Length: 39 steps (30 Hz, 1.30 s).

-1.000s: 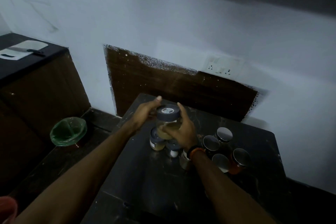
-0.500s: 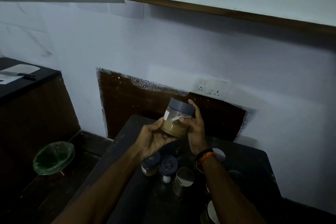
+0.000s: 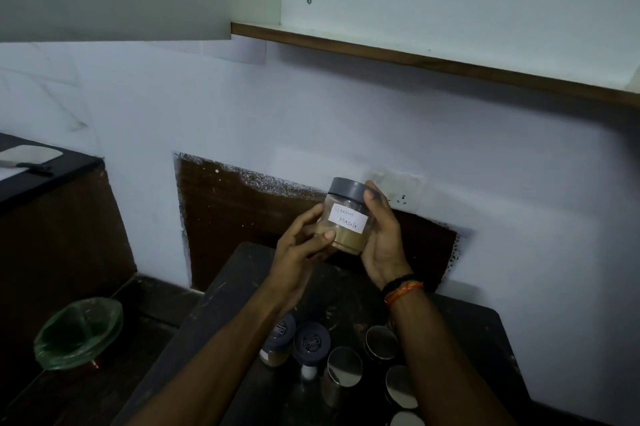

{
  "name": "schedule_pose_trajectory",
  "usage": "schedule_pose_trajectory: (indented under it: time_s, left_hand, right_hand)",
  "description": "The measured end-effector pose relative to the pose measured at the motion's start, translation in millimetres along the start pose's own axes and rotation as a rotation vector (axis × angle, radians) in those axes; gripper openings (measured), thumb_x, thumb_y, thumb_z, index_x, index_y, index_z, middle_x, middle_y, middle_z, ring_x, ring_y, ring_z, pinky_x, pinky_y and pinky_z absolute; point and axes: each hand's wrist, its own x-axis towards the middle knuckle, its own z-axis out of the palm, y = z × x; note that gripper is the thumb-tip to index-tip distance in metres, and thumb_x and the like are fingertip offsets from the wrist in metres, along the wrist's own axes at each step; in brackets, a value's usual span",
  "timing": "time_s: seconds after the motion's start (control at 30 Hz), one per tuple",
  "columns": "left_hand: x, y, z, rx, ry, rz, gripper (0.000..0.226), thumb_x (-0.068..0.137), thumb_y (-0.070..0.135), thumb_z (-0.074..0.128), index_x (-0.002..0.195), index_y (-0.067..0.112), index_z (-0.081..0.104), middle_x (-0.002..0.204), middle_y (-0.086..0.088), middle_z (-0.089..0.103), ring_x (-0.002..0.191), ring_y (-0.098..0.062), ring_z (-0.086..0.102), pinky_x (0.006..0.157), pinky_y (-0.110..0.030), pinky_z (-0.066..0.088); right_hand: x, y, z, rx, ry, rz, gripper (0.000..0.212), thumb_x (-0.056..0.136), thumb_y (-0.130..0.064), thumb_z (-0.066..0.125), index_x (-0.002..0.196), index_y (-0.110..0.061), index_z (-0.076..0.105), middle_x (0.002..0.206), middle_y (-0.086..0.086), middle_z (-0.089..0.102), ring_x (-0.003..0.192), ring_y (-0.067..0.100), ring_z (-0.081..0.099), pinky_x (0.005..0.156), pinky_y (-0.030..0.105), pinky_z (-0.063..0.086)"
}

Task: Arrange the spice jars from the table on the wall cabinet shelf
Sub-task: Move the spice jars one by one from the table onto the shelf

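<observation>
Head view: both hands, left (image 3: 300,245) and right (image 3: 382,235), have their grip around one spice jar (image 3: 347,216), raised above the table (image 3: 221,301), below the cabinet shelf (image 3: 433,60); other jars (image 3: 343,368) stand near.

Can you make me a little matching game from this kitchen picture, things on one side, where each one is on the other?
Things:
1. Garam masala jar
2. Steel-lidded jars
3. Green-lined bin
4. Knife

Places:
A. on the floor, left
B. on the dark table
C. on the far-left counter
D. held in both hands, left hand and right hand

Pairs: 1-D, 2-B, 3-A, 4-C
</observation>
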Motion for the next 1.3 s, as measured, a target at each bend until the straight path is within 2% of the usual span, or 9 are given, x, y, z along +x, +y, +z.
schedule_pose_trajectory:
  time_s: [0.17,0.3,0.43,0.6,0.77,0.9,1.0,1.2,1.3]
  left_hand:
    - [9.7,14.7,12.5,-0.094,-0.048,-0.028,0.066,0.081,0.005,0.071,0.143,0.018,0.052,0.129,-0.012,0.067,0.125,-0.034,0.06,0.1,-0.056,0.051]
    - [27.8,36.3,29.0,-0.109,-0.061,0.024,0.065,0.08,0.001,0.073,0.141,0.018,0.055,0.131,-0.018,0.062,0.124,-0.039,0.06,0.097,-0.056,0.053]
    - [53.7,76.6,47.8,-0.089,-0.126,0.054,0.066,0.077,0.004,0.077,0.137,0.023,0.059,0.13,-0.028,0.061,0.118,-0.042,0.063,0.098,-0.056,0.052]
    - [82.2,130.1,74.4,-0.051,-0.206,0.134,0.065,0.078,0.004,0.076,0.139,0.02,0.058,0.132,-0.034,0.057,0.118,-0.042,0.064,0.098,-0.049,0.054]
    - [98.7,164.8,92.7,-0.029,-0.288,0.204,0.067,0.081,0.002,0.075,0.142,0.019,0.053,0.128,-0.033,0.06,0.122,-0.041,0.061,0.104,-0.051,0.05]
    - [107.3,177.4,99.8,-0.01,-0.317,0.221,0.069,0.081,0.001,0.074,0.143,0.018,0.051,0.128,-0.032,0.062,0.123,-0.04,0.061,0.106,-0.05,0.049]
    - [113.2,178.6,99.6,-0.011,-0.335,0.228,0.068,0.081,0.0,0.074,0.142,0.019,0.052,0.127,-0.029,0.064,0.123,-0.039,0.061,0.104,-0.049,0.05]
    - [125.1,182.5,96.4,0.025,-0.377,0.233,0.071,0.079,-0.002,0.075,0.142,0.02,0.053,0.129,-0.027,0.063,0.124,-0.038,0.061,0.104,-0.048,0.05]
    - [133.1,192.4,95.4,0.103,-0.379,0.243,0.074,0.075,0.002,0.079,0.141,0.024,0.054,0.133,-0.026,0.06,0.125,-0.037,0.06,0.102,-0.047,0.052]
  right_hand:
    - [4.4,-16.8,9.3,0.003,-0.001,-0.024,0.063,0.089,-0.029,0.067,0.145,-0.009,0.048,0.144,0.023,0.054,0.13,0.04,0.055,0.107,0.054,0.045]
    - [18.2,-48.7,25.5,-0.079,-0.047,-0.07,0.053,0.096,-0.029,0.062,0.141,-0.003,0.049,0.128,0.017,0.059,0.122,0.039,0.056,0.11,0.059,0.042]
    - [32.5,-100.5,50.8,-0.177,-0.086,-0.152,0.057,0.09,-0.035,0.066,0.137,-0.007,0.053,0.139,0.025,0.057,0.131,0.045,0.053,0.111,0.064,0.041]
    - [48.1,-162.6,80.0,-0.282,-0.189,-0.273,0.046,0.091,-0.037,0.067,0.127,-0.01,0.06,0.125,0.016,0.065,0.121,0.037,0.061,0.106,0.058,0.046]
    - [60.1,-202.0,99.5,-0.312,-0.227,-0.345,0.036,0.095,-0.035,0.065,0.126,-0.017,0.062,0.125,0.008,0.066,0.13,0.04,0.055,0.108,0.063,0.044]
    - [66.0,-214.7,107.6,-0.336,-0.251,-0.378,0.048,0.095,-0.036,0.065,0.134,-0.009,0.056,0.123,0.008,0.065,0.118,0.032,0.062,0.108,0.062,0.045]
    - [69.7,-216.4,108.0,-0.316,-0.236,-0.383,0.056,0.095,-0.036,0.067,0.142,-0.011,0.051,0.129,0.009,0.064,0.124,0.034,0.061,0.107,0.057,0.049]
    - [74.0,-219.9,108.1,-0.425,-0.202,-0.389,0.087,0.073,-0.044,0.081,0.148,-0.019,0.045,0.137,0.009,0.061,0.117,0.027,0.067,0.099,0.047,0.057]
    - [78.2,-226.2,113.7,-0.509,-0.172,-0.432,0.091,0.067,-0.046,0.083,0.146,-0.019,0.047,0.134,0.006,0.062,0.115,0.023,0.067,0.088,0.034,0.059]
